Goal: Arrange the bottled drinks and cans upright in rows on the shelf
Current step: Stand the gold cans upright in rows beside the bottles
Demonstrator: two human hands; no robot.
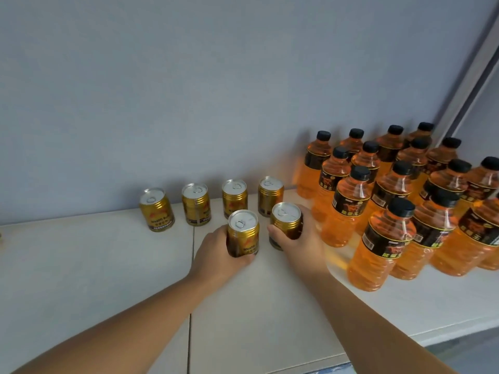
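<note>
Several gold cans stand upright in a row against the back wall, from the leftmost can (156, 209) to the rightmost (270, 194). In front of that row, my left hand (216, 255) grips a gold can (243, 233) and my right hand (299, 238) grips another gold can (285, 224). Both held cans are upright at shelf level, side by side. To the right, several orange drink bottles with black caps (378, 244) stand upright in rows.
The white shelf (94, 265) has a seam running front to back near the middle. A grey-blue wall (189, 90) closes the back. The shelf's front edge shows at the lower right, with a pale upright frame (469, 76) at the far right.
</note>
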